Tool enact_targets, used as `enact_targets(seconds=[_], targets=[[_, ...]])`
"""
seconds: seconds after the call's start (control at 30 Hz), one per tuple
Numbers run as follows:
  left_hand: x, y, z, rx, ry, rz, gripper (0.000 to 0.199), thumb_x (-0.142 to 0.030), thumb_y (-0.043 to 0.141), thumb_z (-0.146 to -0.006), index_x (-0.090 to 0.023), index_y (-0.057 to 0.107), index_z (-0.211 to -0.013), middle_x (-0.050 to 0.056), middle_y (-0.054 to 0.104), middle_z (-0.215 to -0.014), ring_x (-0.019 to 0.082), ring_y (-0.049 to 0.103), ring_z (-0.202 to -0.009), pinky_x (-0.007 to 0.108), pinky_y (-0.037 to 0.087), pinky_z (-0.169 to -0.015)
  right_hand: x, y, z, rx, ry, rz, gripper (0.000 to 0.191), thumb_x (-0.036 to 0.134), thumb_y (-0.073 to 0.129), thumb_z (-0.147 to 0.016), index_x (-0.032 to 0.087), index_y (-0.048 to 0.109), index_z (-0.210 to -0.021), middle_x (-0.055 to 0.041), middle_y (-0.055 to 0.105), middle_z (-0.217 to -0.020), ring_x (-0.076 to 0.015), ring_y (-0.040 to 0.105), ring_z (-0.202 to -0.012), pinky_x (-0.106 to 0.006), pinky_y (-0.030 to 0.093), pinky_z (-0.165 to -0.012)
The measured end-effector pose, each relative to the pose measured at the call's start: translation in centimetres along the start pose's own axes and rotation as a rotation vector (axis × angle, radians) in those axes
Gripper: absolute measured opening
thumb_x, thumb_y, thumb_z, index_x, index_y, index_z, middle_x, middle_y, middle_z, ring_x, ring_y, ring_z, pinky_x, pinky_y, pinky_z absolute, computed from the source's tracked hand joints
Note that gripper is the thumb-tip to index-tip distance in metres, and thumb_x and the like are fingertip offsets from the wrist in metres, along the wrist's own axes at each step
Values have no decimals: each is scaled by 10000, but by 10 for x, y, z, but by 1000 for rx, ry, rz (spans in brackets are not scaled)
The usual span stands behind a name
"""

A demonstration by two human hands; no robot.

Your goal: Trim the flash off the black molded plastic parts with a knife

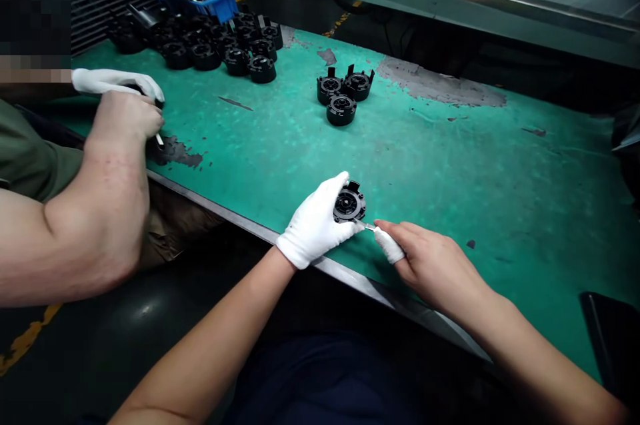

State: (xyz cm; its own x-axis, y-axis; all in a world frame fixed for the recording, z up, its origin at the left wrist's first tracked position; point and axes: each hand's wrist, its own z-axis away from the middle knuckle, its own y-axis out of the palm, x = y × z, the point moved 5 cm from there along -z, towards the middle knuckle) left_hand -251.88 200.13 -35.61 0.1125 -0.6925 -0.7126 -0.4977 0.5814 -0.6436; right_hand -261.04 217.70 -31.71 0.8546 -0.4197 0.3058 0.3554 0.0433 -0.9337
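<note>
Near the front edge of the green worktop, my left hand (320, 222) in a white glove is wrapped round a round black plastic part (347, 202) with a tab on its far side. My right hand (425, 255) is bare except for a white cover on the thumb. Between its thumb and finger it pinches a small, thin metal blade (370, 226), whose tip meets the near right rim of the part. The blade's handle is hidden in the hand. Farther back, a group of three similar black parts (341, 109) stands on the worktop.
To the left, a co-worker's gloved hand (117, 82) and bare hand (131, 115) work at the same green worktop (270, 138). Many black parts (205, 55) crowd the far left corner by a blue basket (223, 5). A dark flat object (613, 335) lies at the right edge.
</note>
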Motion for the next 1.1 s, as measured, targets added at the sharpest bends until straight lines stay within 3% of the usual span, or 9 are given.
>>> enact_targets(seconds=[0.23, 0.37, 0.47, 0.57, 0.63, 0.7, 0.87, 0.97, 1.1], targets=[[1, 2, 3, -21, 46, -67, 905, -412, 823, -779, -183, 363, -1523, 156, 495, -1513, 312, 495, -1405, 470, 430, -1189, 2, -8, 2, 24, 112, 233, 463, 281, 415, -990, 333, 554, -1429, -16, 729, -1072, -261, 726, -856, -352, 459, -562], [-1, 3, 2, -13, 38, -63, 897, -399, 824, -779, -172, 369, -1518, 153, 497, -1510, 300, 485, -1414, 450, 420, -1199, 2, -12, -4, 62, 110, 253, 440, 282, 405, -992, 350, 581, -1389, -26, 733, -1056, -266, 727, -860, -339, 431, -574], [-3, 3, 0, -14, 25, -48, 905, -393, 838, -767, -168, 376, -1512, 151, 496, -1509, 294, 480, -1419, 440, 411, -1208, -21, -19, -13, 22, 237, 247, 433, 260, 415, -969, 323, 604, -1352, -77, 739, -1094, -305, 728, -880, -353, 449, -617], [-6, 2, -1, -8, -3, -43, 923, -368, 862, -741, -163, 387, -1504, 155, 488, -1514, 297, 475, -1422, 442, 403, -1214, -59, -33, -13, -67, 436, 235, 436, 196, 396, -941, 188, 636, -1304, -181, 745, -1073, -354, 728, -884, -389, 476, -646], [-11, 1, 3, -10, -21, -41, 914, -346, 873, -725, -157, 408, -1489, 157, 505, -1493, 298, 496, -1403, 442, 414, -1205, -77, -36, -5, -99, 469, 200, 434, 218, 407, -951, 156, 616, -1327, -178, 757, -1061, -343, 731, -908, -384, 506, -668], [-20, 5, 13, 11, -5, -32, 939, -369, 896, -692, -167, 423, -1478, 155, 522, -1470, 306, 517, -1379, 451, 431, -1191, -82, -30, 11, -117, 406, 117, 422, 289, 449, -969, 189, 595, -1353, -121, 765, -1098, -288, 732, -942, -348, 539, -716], [-42, 20, 47, 48, 46, 46, 1002, -439, 896, -702, -190, 364, -1514, 167, 504, -1472, 316, 486, -1396, 480, 420, -1192, -59, 8, 58, -153, 4, -150, 430, 312, 445, -1011, 257, 571, -1418, -70, 705, -1306, -216, 688, -1139, -328, 551, -939], [-46, 22, 51, 78, 52, 115, 1041, -515, 879, -709, -201, 327, -1534, 186, 461, -1508, 334, 452, -1423, 520, 395, -1203, -54, 20, 71, -131, 8, -147, 444, 293, 428, -1026, 292, 548, -1454, -54, 691, -1347, -211, 691, -1157, -348, 564, -959], [-47, 20, 41, 102, 71, 173, 1103, -635, 863, -657, -186, 353, -1526, 200, 426, -1542, 359, 419, -1448, 540, 357, -1226, -45, 14, 68, -146, -1, -127, 421, 252, 426, -1012, 275, 622, -1384, -54, 716, -1308, -217, 716, -1109, -346, 591, -904]])
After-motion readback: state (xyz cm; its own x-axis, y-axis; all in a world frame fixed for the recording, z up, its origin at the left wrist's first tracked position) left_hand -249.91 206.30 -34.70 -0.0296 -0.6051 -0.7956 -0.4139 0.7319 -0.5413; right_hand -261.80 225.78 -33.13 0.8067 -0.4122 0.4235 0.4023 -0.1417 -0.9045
